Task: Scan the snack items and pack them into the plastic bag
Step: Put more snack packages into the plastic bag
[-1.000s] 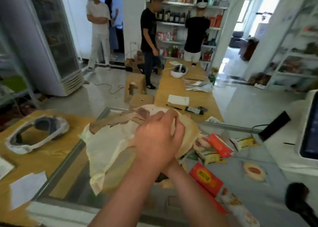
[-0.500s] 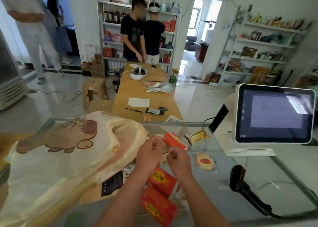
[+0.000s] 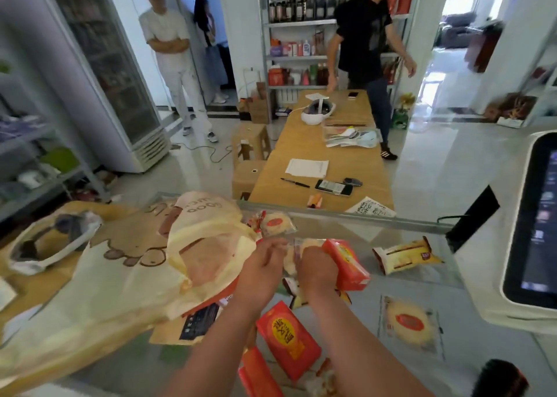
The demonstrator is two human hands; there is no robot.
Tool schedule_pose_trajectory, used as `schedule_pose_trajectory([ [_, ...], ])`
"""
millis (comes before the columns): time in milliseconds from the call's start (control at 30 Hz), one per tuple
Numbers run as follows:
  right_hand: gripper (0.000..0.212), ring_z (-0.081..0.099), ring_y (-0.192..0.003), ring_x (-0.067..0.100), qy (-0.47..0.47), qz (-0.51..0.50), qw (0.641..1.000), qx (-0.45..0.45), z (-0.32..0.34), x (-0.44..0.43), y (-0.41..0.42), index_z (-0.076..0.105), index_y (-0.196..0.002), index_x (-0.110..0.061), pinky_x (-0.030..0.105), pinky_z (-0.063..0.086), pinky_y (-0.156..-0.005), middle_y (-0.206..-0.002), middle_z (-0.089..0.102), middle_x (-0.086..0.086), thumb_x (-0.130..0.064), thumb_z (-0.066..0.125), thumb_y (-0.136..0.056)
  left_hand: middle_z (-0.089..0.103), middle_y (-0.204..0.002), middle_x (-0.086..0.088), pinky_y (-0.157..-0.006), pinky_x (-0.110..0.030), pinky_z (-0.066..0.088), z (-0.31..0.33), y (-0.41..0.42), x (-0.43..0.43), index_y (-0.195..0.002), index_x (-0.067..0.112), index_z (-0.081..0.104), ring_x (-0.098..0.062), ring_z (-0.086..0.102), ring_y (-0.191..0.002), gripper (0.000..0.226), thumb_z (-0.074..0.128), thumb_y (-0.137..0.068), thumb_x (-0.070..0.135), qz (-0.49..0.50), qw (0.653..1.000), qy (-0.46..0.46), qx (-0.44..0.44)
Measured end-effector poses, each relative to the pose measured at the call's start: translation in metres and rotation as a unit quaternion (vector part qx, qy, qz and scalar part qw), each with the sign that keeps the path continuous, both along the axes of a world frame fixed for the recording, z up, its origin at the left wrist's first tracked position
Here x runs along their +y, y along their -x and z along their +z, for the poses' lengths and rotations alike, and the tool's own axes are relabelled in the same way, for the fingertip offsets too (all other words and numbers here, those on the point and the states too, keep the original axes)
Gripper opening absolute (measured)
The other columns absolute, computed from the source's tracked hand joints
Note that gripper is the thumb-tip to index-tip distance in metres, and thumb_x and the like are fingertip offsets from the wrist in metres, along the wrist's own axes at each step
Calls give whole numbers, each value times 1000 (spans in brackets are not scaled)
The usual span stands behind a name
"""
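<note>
We are holding the cream plastic bag point(image 3: 126, 276) at its mouth with our left hand point(image 3: 262, 267); contents hidden. Our right hand point(image 3: 316, 271) is gripping a red snack box point(image 3: 346, 264) beside it.

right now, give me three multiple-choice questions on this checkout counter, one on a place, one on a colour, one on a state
1. Where does the plastic bag lie?
A. left of the hands
B. on the far wooden table
C. under the screen

2. What colour is the box in the right hand?
A. blue
B. red
C. green

3. What is the left hand doing?
A. resting flat on the counter
B. pinching a clear wrapper
C. holding a pen

Answers: 1 A, the bag sprawls over the counter's left side. 2 B, the box is red. 3 B, the fingers meet on the wrapper.
</note>
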State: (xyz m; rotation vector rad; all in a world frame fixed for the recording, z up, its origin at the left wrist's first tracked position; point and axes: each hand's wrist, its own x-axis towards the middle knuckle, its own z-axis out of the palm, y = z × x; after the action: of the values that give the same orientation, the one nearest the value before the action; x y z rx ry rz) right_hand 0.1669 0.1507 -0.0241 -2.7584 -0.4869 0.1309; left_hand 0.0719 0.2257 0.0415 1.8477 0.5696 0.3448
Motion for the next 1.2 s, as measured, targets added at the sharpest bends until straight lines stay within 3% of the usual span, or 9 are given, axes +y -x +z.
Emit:
schedule_pose_trajectory([
  [467,16,66,-95,18,93,-19,994,-49,18,5,13,66,-100,-17,28,52,-72,-104,67,2,-17,50,-97,67,-104,2,-83,-38,53,8,13,12,-93,39,61,-15,64,-93,20,46,-95,27,-72,997,3,-14],
  [567,24,67,-89,18,57,-50,996,-52,17,9,11,67,-94,-17,26,47,-67,-96,69,2,-31,48,-98,67,-102,9,-89,-39,52,8,21,21,-91,44,64,-12,64,-97,18,47,-87,38,-83,996,21,-34],
  [667,18,64,-74,16,-61,-118,990,-56,25,12,15,66,-80,-17,25,47,-60,-78,67,0,-28,55,-89,65,-97,16,-94,-38,49,4,28,35,-88,37,68,-10,62,-99,21,52,-96,25,-102,993,49,-35],
  [733,16,57,-59,11,-298,-181,937,13,41,8,23,64,-76,-12,24,42,-51,-67,61,-2,-21,58,-87,66,-93,10,-91,-40,50,6,30,41,-88,26,69,-13,63,-93,21,50,-97,25,-113,990,80,-10],
  [833,10,48,-50,9,-630,-203,726,187,70,2,53,64,-86,-5,22,36,-46,-65,56,2,-11,57,-90,69,-95,3,-75,-31,50,22,30,41,-99,22,64,-13,63,-88,26,47,-97,41,-119,973,183,74],
  [900,8,50,-51,10,-718,-171,624,256,78,4,78,61,-86,-6,23,38,-48,-65,56,4,-10,56,-92,71,-100,1,-78,-32,52,29,28,38,-108,24,63,-17,65,-94,37,47,-94,54,-136,944,281,105],
  [933,10,51,-52,11,-733,-168,602,269,81,5,89,60,-84,-7,24,39,-49,-65,55,5,-10,55,-92,72,-100,-1,-81,-33,52,31,27,36,-109,22,64,-18,66,-93,42,49,-92,57,-144,929,326,97],
  [1067,14,58,-62,14,-737,-167,599,263,91,-1,127,62,-85,-8,25,48,-55,-71,61,6,-11,52,-94,72,-87,-10,-71,-32,53,28,23,28,-114,5,65,-20,66,-75,36,58,-94,34,-131,882,452,-10],
  [1200,14,66,-76,17,-691,-181,671,199,102,-24,152,65,-95,-10,31,52,-65,-84,68,8,-21,57,-92,74,-85,-11,-64,-28,55,27,29,12,-107,11,66,-19,68,-72,15,60,-94,16,-181,868,457,-72],
])
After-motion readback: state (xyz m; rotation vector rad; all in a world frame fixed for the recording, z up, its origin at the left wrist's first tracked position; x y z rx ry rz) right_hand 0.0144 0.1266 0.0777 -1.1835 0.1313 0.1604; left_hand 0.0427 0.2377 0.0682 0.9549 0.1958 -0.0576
